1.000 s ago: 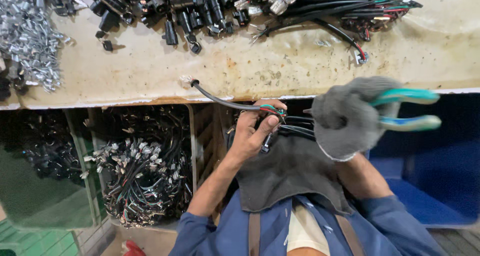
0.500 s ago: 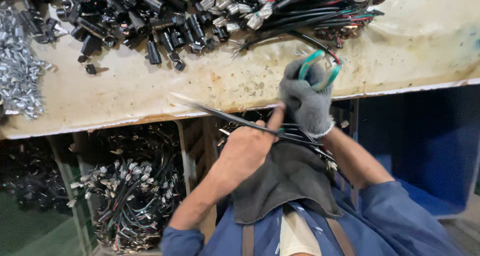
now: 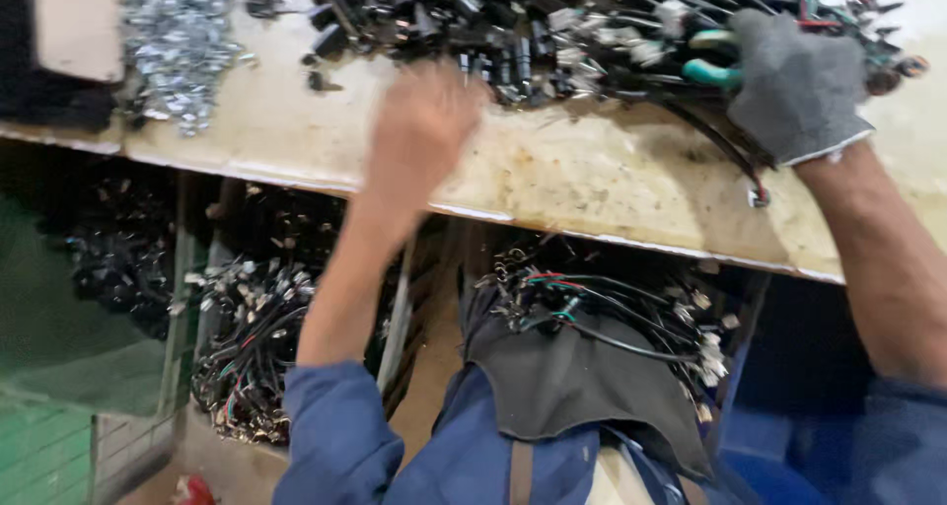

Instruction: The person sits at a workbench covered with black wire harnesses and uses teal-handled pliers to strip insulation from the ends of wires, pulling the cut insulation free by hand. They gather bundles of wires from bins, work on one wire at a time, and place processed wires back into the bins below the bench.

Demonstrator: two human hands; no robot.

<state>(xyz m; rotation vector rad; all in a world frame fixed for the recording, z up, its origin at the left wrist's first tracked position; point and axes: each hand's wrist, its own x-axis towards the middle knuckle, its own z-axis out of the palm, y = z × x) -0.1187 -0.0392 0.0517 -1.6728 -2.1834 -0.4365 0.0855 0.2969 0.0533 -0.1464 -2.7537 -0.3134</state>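
- Where the view begins, nearest the camera, a dark cloth apron lies over the person's lap, carrying a loose bundle of black, red and green wires with pale end pieces.
- Left of the lap, an open bin under the bench holds more tangled wire bundles; little free room shows between bin, lap and bench.
- Worn pale workbench: flat, stained top whose front edge runs across the frame, with a bare strip just behind it.
- Bare left hand: raised over the bench edge, blurred; whether its fingers are curled or spread cannot be told, and nothing shows in it.
- Right hand in a grey knit glove: fingers clenched around teal-handled pliers, resting at the wire heap.
- Farthest: a heap of black connectors and cables, and a pile of small shiny metal clips.
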